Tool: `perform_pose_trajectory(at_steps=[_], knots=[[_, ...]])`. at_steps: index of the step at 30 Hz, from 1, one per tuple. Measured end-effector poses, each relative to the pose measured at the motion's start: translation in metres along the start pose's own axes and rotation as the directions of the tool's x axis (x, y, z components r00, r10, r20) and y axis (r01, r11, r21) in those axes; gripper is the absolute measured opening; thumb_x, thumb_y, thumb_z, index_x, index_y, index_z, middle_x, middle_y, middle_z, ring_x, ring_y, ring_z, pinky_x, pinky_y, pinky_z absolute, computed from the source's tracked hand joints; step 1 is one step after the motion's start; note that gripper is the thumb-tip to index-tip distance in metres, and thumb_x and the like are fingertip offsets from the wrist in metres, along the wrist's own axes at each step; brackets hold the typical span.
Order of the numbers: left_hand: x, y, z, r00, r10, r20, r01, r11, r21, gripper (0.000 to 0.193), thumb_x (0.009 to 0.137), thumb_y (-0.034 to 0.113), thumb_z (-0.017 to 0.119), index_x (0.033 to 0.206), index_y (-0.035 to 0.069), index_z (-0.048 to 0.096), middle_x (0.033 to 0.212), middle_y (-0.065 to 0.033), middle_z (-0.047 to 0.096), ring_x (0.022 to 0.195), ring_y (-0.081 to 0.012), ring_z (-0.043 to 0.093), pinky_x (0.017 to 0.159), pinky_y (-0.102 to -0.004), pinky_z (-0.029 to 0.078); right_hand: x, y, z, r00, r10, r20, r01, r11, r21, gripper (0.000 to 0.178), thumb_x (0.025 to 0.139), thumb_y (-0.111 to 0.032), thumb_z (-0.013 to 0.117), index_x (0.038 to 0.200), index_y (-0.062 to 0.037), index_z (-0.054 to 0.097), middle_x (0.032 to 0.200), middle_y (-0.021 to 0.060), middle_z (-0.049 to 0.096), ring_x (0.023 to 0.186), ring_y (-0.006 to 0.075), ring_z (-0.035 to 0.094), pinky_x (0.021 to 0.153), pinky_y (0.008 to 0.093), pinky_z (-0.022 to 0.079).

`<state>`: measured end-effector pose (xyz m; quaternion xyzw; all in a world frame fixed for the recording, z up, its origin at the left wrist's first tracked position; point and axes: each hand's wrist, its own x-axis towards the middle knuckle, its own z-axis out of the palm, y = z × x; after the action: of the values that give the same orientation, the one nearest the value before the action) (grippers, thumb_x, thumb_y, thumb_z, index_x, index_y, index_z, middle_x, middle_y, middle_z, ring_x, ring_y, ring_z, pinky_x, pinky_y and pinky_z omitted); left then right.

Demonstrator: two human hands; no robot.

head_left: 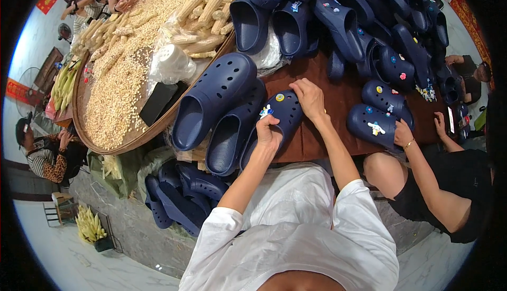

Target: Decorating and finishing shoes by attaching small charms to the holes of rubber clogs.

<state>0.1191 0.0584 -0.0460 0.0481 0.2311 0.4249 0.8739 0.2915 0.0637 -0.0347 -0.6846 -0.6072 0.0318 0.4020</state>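
Note:
A navy blue clog (pixel 289 112) with a round yellow charm and a blue-and-white figure charm on its upper lies in front of me at the table's edge. My left hand (pixel 268 133) is closed round its side, the thumb pressing near the figure charm. On the clog's other side my right hand (pixel 309 98) grips the toe with bent fingers, some of them hidden beneath it. Two plain clogs, one larger in view (pixel 215 98) and one partly behind it (pixel 232 143), rest just left of my left hand.
A co-worker's hand (pixel 403 133) holds a charmed clog (pixel 372 125) to my right. Heaped clogs (pixel 338 21) cover the table's far side. On the left stands a round tray (pixel 79 116) with corn kernels, cobs, a black phone (pixel 157 104) and white cups (pixel 171 57). More clogs (pixel 185 196) lie below.

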Motion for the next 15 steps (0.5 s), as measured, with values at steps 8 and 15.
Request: perform_pose_trajectory(at_steps=[8, 15], knots=[[0.002, -0.003, -0.003, 0.997, 0.017, -0.081, -0.015, 1.000, 0.022, 0.052, 0.064, -0.004, 0.055, 0.116, -0.007, 0.057, 0.117, -0.0183, 0.063, 0.112, -0.0342, 0.061, 0.107, -0.0448, 0.045, -0.022, 0.025, -0.002, 0.989, 0.144, -0.028, -0.143, 0.989, 0.027, 0.018, 0.097, -0.018, 0.056, 0.100, -0.0042, 0.068, 0.097, 0.0151, 0.063, 0.090, 0.0350, 0.062, 0.079, 0.0422, 0.049], [-0.003, -0.001, 0.003, 0.994, 0.012, -0.110, -0.008, 0.999, 0.031, 0.047, 0.071, -0.003, 0.059, 0.118, -0.004, 0.056, 0.116, -0.0174, 0.064, 0.109, -0.0330, 0.062, 0.104, -0.0448, 0.047, -0.010, -0.005, -0.012, 0.997, 0.060, 0.047, -0.062, 0.997, 0.051, 0.023, 0.094, -0.024, 0.062, 0.110, -0.0093, 0.071, 0.107, 0.0132, 0.063, 0.102, 0.0337, 0.058, 0.090, 0.0433, 0.046]])
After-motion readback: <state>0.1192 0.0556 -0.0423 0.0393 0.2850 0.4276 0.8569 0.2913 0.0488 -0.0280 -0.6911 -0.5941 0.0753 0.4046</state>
